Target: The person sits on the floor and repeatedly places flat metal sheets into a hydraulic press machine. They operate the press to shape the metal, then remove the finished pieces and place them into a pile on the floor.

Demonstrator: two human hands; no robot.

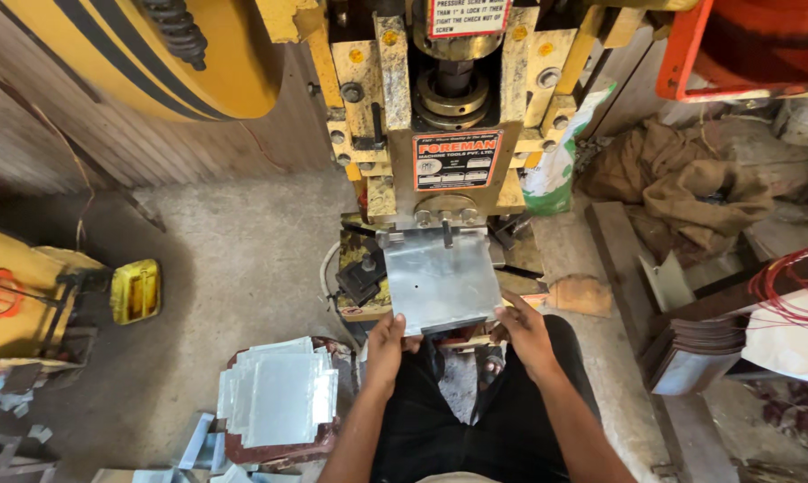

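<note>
A flat square sheet of bright metal (440, 279) lies on the bed of a yellow power press (449, 134), its far edge under the ram. My left hand (386, 344) grips the sheet's near left corner. My right hand (522, 329) grips the near right corner. Both forearms reach up from my lap, over dark trousers.
A stack of similar metal sheets (279, 398) sits on a stool at my lower left. A yellow tin (136, 291) lies on the concrete floor at left. Dark bent plates (699, 353) are piled at right, near sacking (681, 179) and red wire (793, 286). A large yellow flywheel (153, 54) is upper left.
</note>
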